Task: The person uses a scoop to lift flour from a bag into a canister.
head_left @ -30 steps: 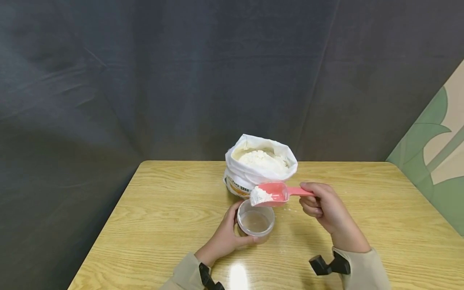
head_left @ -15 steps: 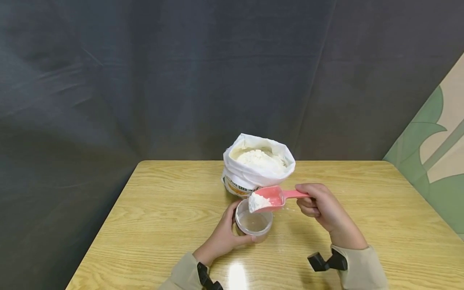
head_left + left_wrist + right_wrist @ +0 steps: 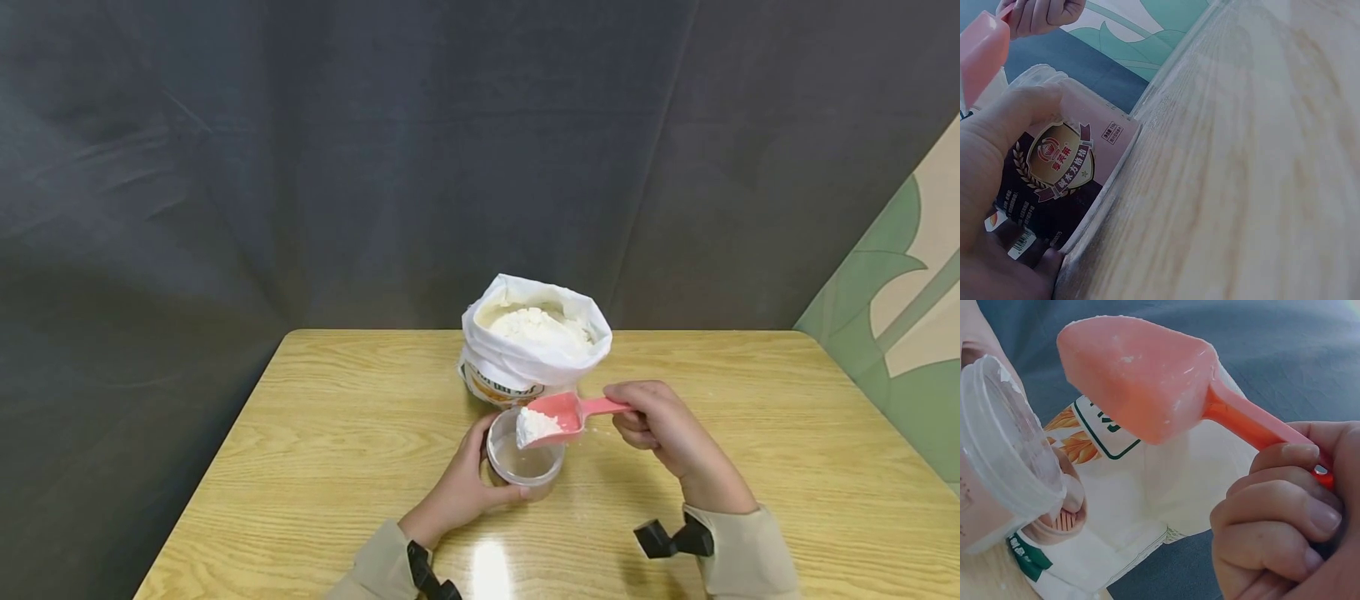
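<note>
My left hand (image 3: 468, 487) is curled round a clear plastic jar (image 3: 527, 479) on the table; its label (image 3: 1060, 159) shows in the left wrist view. The jar's mouth faces up, with a whitish film on the inner wall. My right hand (image 3: 663, 425) grips the handle of a pink scoop (image 3: 566, 415), whose bowl hangs over the jar's rim. White powder (image 3: 536, 426) lies at the scoop's front end. Just behind stands a white bag (image 3: 517, 358) with its top rolled down, full of the same-looking powder (image 3: 543, 329).
The wooden table (image 3: 337, 433) holds the jar and bag, with specks of powder right of the jar. A dark curtain (image 3: 450, 150) hangs behind the table's far edge. A green and beige patterned surface (image 3: 900, 333) borders the right side.
My right hand has moved slightly left and towards me, bringing the scoop from the jar's far rim to over its mouth. The powder stays in the scoop. My left hand keeps its hold.
</note>
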{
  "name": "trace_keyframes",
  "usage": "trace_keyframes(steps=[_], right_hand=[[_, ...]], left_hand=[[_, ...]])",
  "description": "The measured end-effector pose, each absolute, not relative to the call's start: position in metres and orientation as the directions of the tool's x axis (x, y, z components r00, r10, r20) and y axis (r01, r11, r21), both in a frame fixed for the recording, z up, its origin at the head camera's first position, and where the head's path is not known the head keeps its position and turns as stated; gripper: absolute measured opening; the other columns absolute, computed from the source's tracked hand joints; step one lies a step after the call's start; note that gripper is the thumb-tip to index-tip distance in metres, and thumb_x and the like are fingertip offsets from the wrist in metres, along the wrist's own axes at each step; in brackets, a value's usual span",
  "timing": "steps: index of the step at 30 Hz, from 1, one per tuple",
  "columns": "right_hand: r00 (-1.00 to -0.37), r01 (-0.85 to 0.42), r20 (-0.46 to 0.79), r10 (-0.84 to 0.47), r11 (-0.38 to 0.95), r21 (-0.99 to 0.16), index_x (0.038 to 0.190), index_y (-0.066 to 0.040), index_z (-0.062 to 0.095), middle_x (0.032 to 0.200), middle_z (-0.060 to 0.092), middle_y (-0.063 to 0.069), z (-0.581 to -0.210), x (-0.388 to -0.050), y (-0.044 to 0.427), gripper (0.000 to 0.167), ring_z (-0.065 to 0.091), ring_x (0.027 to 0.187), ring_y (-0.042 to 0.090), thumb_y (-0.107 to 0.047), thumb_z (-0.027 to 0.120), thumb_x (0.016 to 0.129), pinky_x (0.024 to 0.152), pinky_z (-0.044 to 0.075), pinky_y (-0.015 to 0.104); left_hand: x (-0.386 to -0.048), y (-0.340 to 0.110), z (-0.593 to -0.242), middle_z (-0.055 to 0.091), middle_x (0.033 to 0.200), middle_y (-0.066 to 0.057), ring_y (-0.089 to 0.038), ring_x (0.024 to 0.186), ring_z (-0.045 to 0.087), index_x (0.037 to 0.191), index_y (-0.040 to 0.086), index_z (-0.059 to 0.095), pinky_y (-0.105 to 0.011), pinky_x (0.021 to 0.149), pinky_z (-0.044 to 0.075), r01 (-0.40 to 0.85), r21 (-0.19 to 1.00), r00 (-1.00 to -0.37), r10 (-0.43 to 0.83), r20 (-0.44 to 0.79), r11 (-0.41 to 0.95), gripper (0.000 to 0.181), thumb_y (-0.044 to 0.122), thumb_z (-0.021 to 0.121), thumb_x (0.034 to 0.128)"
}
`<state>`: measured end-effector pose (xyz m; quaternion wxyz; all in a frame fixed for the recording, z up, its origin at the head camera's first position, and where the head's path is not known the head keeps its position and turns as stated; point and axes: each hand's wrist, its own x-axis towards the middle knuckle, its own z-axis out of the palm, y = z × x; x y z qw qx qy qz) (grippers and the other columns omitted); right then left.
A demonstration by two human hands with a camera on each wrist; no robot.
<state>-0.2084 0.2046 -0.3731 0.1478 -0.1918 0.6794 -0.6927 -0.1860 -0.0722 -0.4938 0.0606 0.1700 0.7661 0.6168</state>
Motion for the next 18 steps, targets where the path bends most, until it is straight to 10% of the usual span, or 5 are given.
trace_keyframes(steps=[18], right_hand=[[-0.947,-0.071,-0.019,-0.321,0.268,-0.961,0.066,0.012,0.038,0.049,0.032,-0.008,-0.369,-0.203,0.19,0.042,0.026,0.044,0.005,-0.011,0.051,0.099,0.042,0.023,0.021]], left_hand=[[-0.185,-0.073,-0.49,0.037,0.154,-0.001,-0.019,0.142,0.038,0.155,0.021,0.03,-0.042,0.118,0.031,0.178,0.967,-0.933,0.345,0.107,0.182,0.101,0.021,0.092,0.0745]])
